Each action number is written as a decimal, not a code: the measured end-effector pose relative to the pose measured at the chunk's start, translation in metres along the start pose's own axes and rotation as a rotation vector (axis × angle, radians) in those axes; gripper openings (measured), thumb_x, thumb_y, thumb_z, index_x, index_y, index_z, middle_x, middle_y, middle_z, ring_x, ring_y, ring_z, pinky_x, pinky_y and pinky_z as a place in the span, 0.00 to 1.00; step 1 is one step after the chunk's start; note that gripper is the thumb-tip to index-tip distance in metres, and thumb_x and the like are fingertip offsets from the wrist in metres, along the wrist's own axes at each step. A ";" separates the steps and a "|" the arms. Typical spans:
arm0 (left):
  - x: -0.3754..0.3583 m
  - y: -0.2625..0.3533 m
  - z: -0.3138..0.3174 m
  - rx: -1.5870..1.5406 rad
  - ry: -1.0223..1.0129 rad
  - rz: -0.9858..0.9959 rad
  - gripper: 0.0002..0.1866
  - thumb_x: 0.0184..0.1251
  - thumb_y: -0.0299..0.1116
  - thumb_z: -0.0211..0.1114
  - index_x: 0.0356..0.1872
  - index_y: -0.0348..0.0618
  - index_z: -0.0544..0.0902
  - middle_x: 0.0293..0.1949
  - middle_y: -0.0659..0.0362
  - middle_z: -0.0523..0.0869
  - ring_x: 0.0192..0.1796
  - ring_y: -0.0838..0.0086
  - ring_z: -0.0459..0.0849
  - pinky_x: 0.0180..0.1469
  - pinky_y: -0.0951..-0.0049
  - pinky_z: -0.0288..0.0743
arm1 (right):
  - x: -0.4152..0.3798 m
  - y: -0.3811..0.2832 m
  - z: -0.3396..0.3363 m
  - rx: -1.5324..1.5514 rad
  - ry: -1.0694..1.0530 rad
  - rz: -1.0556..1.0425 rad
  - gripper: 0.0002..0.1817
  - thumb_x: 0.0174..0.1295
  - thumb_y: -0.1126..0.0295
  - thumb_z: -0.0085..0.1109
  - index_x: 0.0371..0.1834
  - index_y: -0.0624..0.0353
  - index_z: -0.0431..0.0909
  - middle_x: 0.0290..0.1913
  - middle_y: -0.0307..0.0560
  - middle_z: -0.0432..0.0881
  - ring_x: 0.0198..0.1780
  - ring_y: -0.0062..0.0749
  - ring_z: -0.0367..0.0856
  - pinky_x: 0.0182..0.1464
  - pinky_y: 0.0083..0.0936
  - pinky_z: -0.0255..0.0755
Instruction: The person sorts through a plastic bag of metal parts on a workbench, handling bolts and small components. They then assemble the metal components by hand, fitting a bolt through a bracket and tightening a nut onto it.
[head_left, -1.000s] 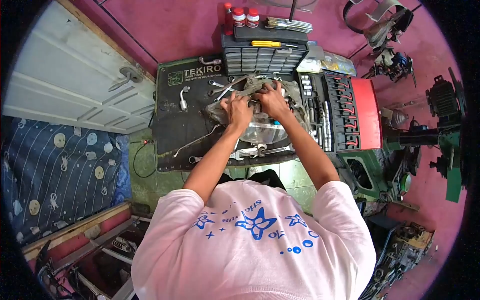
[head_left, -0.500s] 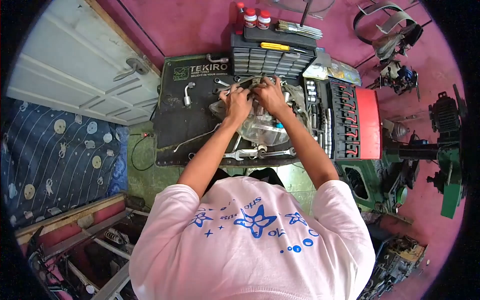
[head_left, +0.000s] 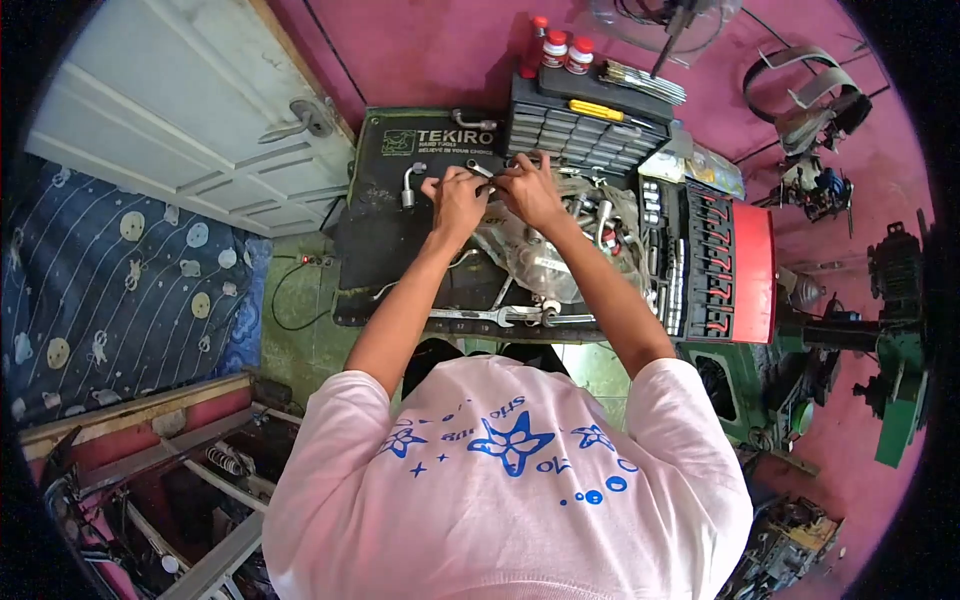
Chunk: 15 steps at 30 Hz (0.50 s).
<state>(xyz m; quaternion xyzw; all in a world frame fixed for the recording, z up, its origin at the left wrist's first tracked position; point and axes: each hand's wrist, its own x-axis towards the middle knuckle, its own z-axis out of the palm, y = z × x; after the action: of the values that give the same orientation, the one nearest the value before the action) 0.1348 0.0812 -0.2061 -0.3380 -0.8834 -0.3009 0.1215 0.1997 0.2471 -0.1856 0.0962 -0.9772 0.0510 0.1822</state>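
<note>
My left hand (head_left: 460, 203) and my right hand (head_left: 528, 192) are close together over the dark mat (head_left: 385, 245), at the left edge of a clear plastic bag (head_left: 545, 262). The fingers of both hands are bent and closed; what lies between them is too small to make out. Just behind the fingertips lies a wrench (head_left: 478, 168). Metal parts and tools, among them a silver socket wrench (head_left: 603, 222), lie on and beside the bag. An open-end wrench (head_left: 495, 316) rests near the mat's front edge.
An L-shaped wrench (head_left: 408, 187) lies left of my hands. Behind stands a drawer cabinet (head_left: 580, 135) with a yellow-handled screwdriver (head_left: 597, 110) on top. At the right are a socket set (head_left: 652, 215) and a red case (head_left: 753, 275). A white door (head_left: 190, 110) stands at the left.
The view has shifted, so the bench appears further right. My hands have moved left relative to the bag, off its cluttered middle, uncovering more of the metal parts. The fingers have drawn together.
</note>
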 end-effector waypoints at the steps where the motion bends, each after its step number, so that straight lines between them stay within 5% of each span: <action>1: -0.001 -0.006 -0.004 0.020 -0.018 -0.013 0.06 0.58 0.33 0.73 0.36 0.50 0.93 0.36 0.64 0.89 0.54 0.70 0.81 0.58 0.53 0.55 | 0.005 -0.005 0.002 0.004 -0.003 -0.009 0.08 0.58 0.65 0.66 0.38 0.50 0.89 0.41 0.38 0.88 0.60 0.38 0.76 0.69 0.58 0.56; 10: -0.020 -0.089 -0.027 0.069 -0.060 -0.117 0.08 0.62 0.32 0.73 0.41 0.52 0.93 0.42 0.64 0.92 0.57 0.70 0.81 0.62 0.50 0.53 | 0.050 -0.056 0.042 0.054 -0.132 -0.057 0.13 0.60 0.63 0.65 0.48 0.46 0.89 0.41 0.38 0.88 0.58 0.36 0.77 0.69 0.58 0.56; 15: -0.027 -0.138 -0.035 0.099 -0.132 -0.140 0.08 0.65 0.34 0.71 0.43 0.54 0.93 0.48 0.65 0.92 0.63 0.67 0.79 0.64 0.47 0.52 | 0.066 -0.087 0.079 0.052 -0.188 -0.049 0.20 0.63 0.63 0.63 0.59 0.45 0.84 0.49 0.37 0.88 0.62 0.38 0.76 0.70 0.62 0.56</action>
<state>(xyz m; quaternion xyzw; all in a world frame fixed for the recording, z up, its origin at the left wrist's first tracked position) 0.0631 -0.0358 -0.2518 -0.2880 -0.9248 -0.2417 0.0583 0.1298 0.1406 -0.2289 0.1289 -0.9857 0.0626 0.0884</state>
